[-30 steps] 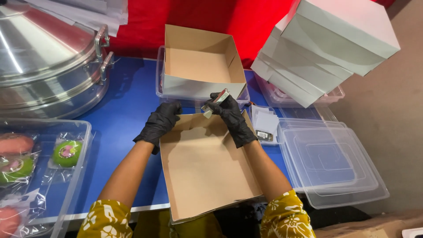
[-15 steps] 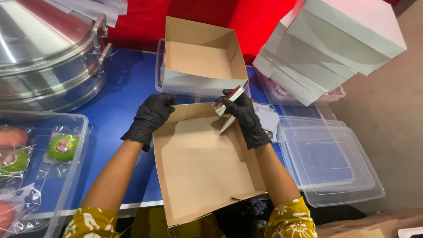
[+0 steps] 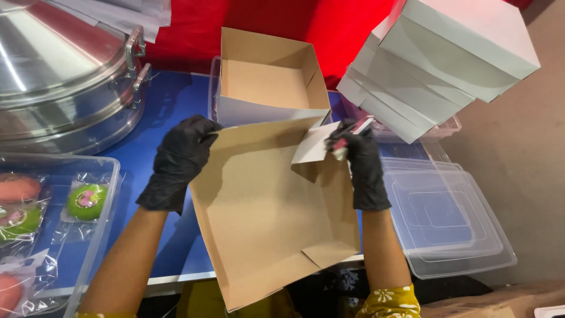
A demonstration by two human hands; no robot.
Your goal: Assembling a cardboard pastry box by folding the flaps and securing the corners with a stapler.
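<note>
Our gloved left hand [image 3: 179, 160] grips the cardboard box's [image 3: 268, 212] far edge. Our right hand [image 3: 364, 168] pinches its corner flap [image 3: 315, 144] and a small red-tipped tool [image 3: 353, 132]. Bare blue table [image 3: 170, 106] lies leftward.

Black gloves, patterned sleeves.
Left hand [image 3: 178, 162] and right hand [image 3: 363, 162] each in a matte black disposable glove ending at the wrist. Forearms bare. Yellow sleeve with white floral print at right elbow; sliver of same at left.
</note>
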